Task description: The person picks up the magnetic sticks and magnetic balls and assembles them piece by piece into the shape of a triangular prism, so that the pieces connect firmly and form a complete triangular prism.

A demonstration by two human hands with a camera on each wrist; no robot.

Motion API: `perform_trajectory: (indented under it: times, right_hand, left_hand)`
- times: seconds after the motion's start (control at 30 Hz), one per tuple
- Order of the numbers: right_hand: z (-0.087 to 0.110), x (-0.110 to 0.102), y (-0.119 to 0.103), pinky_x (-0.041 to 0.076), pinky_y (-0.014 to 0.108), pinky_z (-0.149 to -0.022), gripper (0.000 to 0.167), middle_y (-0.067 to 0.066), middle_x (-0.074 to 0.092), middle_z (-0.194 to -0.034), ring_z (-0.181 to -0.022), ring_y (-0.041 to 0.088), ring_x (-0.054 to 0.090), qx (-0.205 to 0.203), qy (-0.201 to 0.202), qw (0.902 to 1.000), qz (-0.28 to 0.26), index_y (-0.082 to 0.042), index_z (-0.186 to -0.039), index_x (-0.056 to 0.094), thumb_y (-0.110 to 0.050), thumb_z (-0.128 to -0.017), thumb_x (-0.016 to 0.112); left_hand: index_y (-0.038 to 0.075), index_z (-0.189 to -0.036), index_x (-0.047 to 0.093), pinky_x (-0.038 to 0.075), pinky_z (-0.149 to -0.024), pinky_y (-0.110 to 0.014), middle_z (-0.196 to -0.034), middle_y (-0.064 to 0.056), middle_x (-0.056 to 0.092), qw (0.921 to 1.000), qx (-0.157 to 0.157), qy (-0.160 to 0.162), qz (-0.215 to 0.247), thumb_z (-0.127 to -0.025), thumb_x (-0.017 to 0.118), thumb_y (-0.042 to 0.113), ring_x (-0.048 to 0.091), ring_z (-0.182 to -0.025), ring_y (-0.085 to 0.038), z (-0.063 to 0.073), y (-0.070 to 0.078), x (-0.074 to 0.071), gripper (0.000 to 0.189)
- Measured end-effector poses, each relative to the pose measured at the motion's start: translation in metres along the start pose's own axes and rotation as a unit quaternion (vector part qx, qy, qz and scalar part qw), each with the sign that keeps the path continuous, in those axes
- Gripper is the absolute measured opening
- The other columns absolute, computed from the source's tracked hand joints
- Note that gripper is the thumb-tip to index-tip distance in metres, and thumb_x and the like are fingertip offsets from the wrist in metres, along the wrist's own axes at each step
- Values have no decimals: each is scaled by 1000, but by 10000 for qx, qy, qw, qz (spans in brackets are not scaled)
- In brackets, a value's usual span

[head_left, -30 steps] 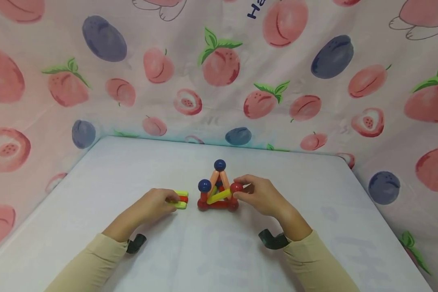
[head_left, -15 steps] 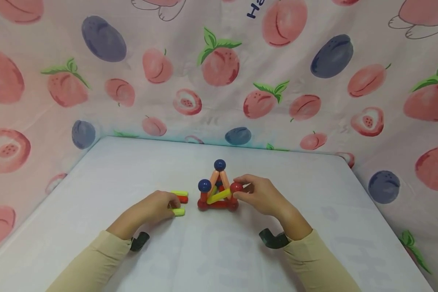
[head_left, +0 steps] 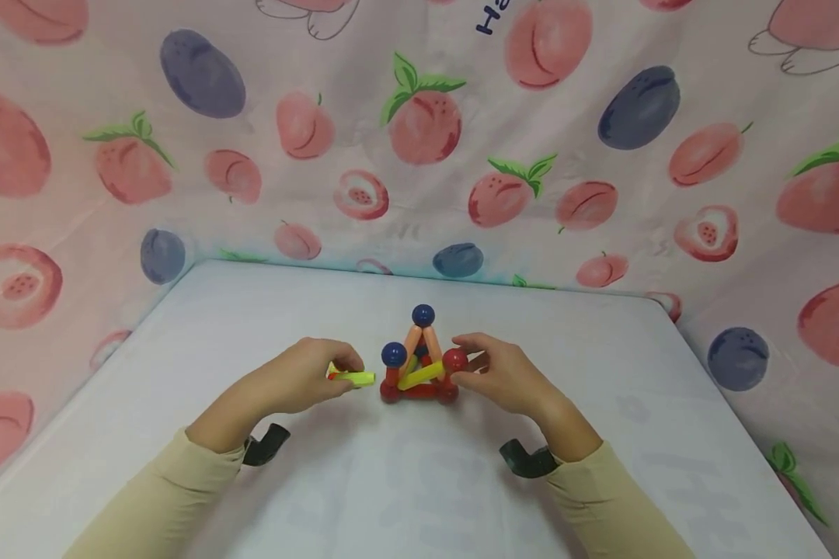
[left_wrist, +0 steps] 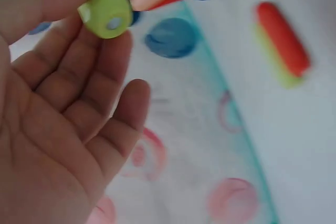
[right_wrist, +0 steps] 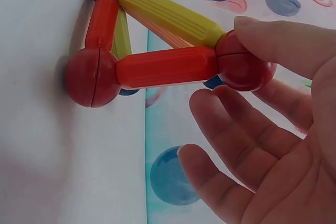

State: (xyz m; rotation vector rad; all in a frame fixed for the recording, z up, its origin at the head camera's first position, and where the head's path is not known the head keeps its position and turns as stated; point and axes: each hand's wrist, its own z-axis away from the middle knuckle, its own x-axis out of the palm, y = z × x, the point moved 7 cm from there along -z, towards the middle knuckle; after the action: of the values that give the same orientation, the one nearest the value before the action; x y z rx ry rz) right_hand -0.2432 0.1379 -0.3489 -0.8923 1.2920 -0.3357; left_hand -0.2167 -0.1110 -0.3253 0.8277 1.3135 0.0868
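Observation:
A small frame of magnetic sticks and balls stands on the table, with red sticks (head_left: 419, 392) along its base. Blue balls cap its front left post (head_left: 394, 355) and its peak (head_left: 422, 315). From the base, a yellow stick (right_wrist: 173, 17) slants up to a red ball (right_wrist: 247, 61). My right hand (head_left: 499, 373) pinches that ball between thumb and fingers. Just left of the frame, my left hand (head_left: 308, 376) pinches a yellow-green magnetic stick (left_wrist: 107, 9), one end pointing at the frame. The stick is above the table.
A red stick (left_wrist: 283, 38) and another yellow-green stick (left_wrist: 286, 74) lie side by side on the white table (head_left: 419, 481), mostly hidden behind my left hand in the head view. A fruit-patterned cloth (head_left: 405, 194) rises behind the table.
My left hand has drawn one yellow-green stick away from the others, lifted it and brought it right towards the frame. My right hand stays at the red ball.

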Motion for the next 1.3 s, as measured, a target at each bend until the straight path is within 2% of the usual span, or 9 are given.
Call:
perform_trajectory:
  times: [0.17,0.3,0.4,0.5,0.67,0.87,1.3]
  right_hand:
    - [1,-2,1,58,36,-82,52,8,64,-126,-107,26,64,-77,8,10000,47,-9,-138,57,-20,-90,76]
    - [2,-3,1,58,36,-82,51,8,65,-124,-105,25,64,-83,13,10000,41,-7,-136,58,-20,-90,76]
    - [2,-3,2,58,36,-81,49,7,65,-123,-105,24,64,-75,1,10000,-6,-6,-135,59,-20,-90,75]
    - [2,-3,2,58,36,-81,48,6,66,-121,-104,24,64,-105,15,9999,-4,-5,-133,60,-20,-90,75]
    - [3,-3,2,58,36,-82,46,7,67,-121,-103,23,65,-239,40,9997,19,-5,-132,61,-20,-91,75]
    - [3,-3,3,57,36,-82,45,7,67,-121,-102,23,65,-263,23,9997,-11,-5,-132,61,-21,-92,74]
    - [5,-3,4,57,37,-81,44,4,68,-118,-102,23,65,-145,39,9999,-15,-7,-131,62,-22,-91,74]
  left_hand:
    - [11,-109,71,55,-84,-35,-99,3,67,9993,254,255,-111,-92,72,10,60,-95,-17,-17,30,-13,18]
    - [11,-114,71,54,-89,-36,-104,2,69,9990,344,235,-180,-92,74,13,61,-100,-18,-36,45,-10,22]
    - [9,-116,71,55,-87,-33,-105,2,69,9995,276,124,12,-92,74,11,61,-100,-18,-48,51,-3,25]
    - [10,-116,72,56,-84,-29,-104,2,68,9996,156,-12,238,-92,73,10,60,-99,-17,-58,54,6,23]
    - [12,-109,72,56,-83,-29,-97,5,67,9991,110,-123,395,-92,73,10,60,-95,-16,-67,57,18,17]
    - [14,-105,72,56,-85,-31,-95,5,66,9987,11,-151,493,-92,73,8,59,-93,-17,-69,55,26,14]
    - [13,-101,73,55,-86,-31,-93,4,66,9994,-15,-60,334,-91,71,5,60,-89,-16,-71,51,33,12]
